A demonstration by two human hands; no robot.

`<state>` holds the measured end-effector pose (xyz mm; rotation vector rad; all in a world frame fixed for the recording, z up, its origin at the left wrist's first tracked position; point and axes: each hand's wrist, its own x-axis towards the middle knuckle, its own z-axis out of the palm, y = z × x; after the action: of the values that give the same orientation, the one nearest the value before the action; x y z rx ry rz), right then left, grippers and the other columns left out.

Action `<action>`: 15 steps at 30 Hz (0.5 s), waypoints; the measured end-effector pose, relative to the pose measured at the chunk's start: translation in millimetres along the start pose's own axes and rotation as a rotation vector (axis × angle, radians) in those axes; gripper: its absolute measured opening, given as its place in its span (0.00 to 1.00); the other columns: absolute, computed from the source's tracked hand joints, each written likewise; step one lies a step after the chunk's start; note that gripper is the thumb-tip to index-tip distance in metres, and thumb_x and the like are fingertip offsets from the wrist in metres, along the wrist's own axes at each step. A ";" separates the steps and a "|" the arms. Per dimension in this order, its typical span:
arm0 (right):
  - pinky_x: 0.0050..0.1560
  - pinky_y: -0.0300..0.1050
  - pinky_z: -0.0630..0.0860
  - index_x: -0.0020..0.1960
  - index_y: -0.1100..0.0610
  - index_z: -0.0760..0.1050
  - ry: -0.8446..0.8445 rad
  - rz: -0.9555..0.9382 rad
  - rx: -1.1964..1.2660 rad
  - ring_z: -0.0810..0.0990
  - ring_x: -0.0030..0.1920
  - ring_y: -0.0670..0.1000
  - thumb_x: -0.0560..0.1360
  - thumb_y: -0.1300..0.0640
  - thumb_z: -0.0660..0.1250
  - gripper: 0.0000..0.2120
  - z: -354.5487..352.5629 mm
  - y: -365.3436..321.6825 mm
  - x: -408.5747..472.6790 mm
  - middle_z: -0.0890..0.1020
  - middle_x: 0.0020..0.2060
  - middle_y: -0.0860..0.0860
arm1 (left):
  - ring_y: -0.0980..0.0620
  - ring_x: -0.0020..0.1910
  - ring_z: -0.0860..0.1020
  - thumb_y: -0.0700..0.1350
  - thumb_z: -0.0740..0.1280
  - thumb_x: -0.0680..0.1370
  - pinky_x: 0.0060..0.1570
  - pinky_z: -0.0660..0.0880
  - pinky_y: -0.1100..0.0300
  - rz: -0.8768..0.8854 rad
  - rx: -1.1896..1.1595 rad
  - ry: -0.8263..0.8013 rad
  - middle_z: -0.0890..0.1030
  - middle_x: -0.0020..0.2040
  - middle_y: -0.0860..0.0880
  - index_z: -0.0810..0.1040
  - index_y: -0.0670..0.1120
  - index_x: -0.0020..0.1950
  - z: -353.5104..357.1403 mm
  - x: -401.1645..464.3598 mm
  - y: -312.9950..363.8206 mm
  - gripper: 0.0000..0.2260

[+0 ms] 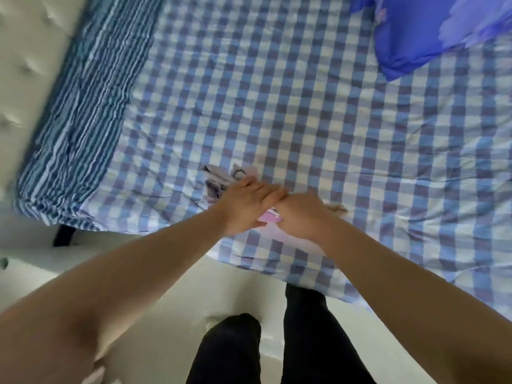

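Note:
A small pale pink garment (293,239) with dark printed marks lies near the front edge of a bed covered by a blue-and-white checked sheet (304,106). My left hand (249,203) lies flat on the garment with fingers straight, pointing right. My right hand (302,214) rests on the same cloth just to the right, its fingertips tucked under my left fingers and hidden. The frame is blurred, so the garment's shape is unclear.
A blue-striped quilt (74,120) runs along the bed's left side beside a white tufted headboard (25,65). A bright blue pillow (415,31) lies at the far right. My legs in black trousers (310,342) stand on a pale floor by the bed edge.

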<state>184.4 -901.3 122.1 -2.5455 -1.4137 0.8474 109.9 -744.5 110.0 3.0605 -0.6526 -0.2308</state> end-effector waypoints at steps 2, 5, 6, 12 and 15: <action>0.38 0.46 0.69 0.69 0.54 0.62 -0.003 -0.118 -0.095 0.79 0.47 0.56 0.78 0.57 0.58 0.20 4.3 -52.9 0.2 0.78 0.50 0.53 | 0.44 0.50 0.79 0.56 0.77 0.63 0.53 0.71 0.50 -0.166 -0.044 -0.126 0.82 0.55 0.49 0.66 0.48 0.73 -7.9 -63.2 -6.7 0.41; 0.37 0.46 0.66 0.68 0.55 0.63 0.030 -0.268 -0.197 0.78 0.49 0.57 0.77 0.58 0.60 0.20 19.3 -136.6 2.9 0.77 0.50 0.54 | 0.45 0.43 0.78 0.56 0.75 0.60 0.45 0.72 0.53 -0.380 -0.020 -0.116 0.82 0.41 0.51 0.74 0.50 0.65 -9.2 -170.7 -10.6 0.35; 0.37 0.47 0.65 0.66 0.55 0.64 0.023 -0.286 -0.209 0.78 0.49 0.57 0.77 0.58 0.60 0.18 25.2 -164.9 3.0 0.77 0.50 0.54 | 0.45 0.44 0.78 0.55 0.74 0.59 0.47 0.72 0.51 -0.450 -0.024 -0.137 0.81 0.42 0.51 0.76 0.50 0.63 -7.1 -206.0 -10.9 0.32; 0.39 0.49 0.69 0.62 0.55 0.63 -0.032 -0.378 -0.294 0.78 0.50 0.58 0.75 0.55 0.63 0.18 72.0 -344.7 28.1 0.75 0.52 0.53 | 0.44 0.53 0.77 0.55 0.67 0.70 0.54 0.69 0.51 -0.861 -0.135 -0.299 0.76 0.54 0.48 0.70 0.48 0.63 4.6 -410.9 -11.0 0.24; 0.36 0.48 0.66 0.58 0.57 0.65 -0.001 -0.474 -0.364 0.75 0.50 0.57 0.72 0.56 0.65 0.17 91.1 -434.4 48.6 0.74 0.50 0.53 | 0.45 0.33 0.78 0.52 0.75 0.59 0.32 0.73 0.57 -0.959 -0.139 -0.165 0.78 0.39 0.49 0.75 0.46 0.49 5.8 -510.8 -10.6 0.23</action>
<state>-168.6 -633.7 178.0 -2.2527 -2.2168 0.5482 -347.7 -527.2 176.7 2.9531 0.8415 -0.4871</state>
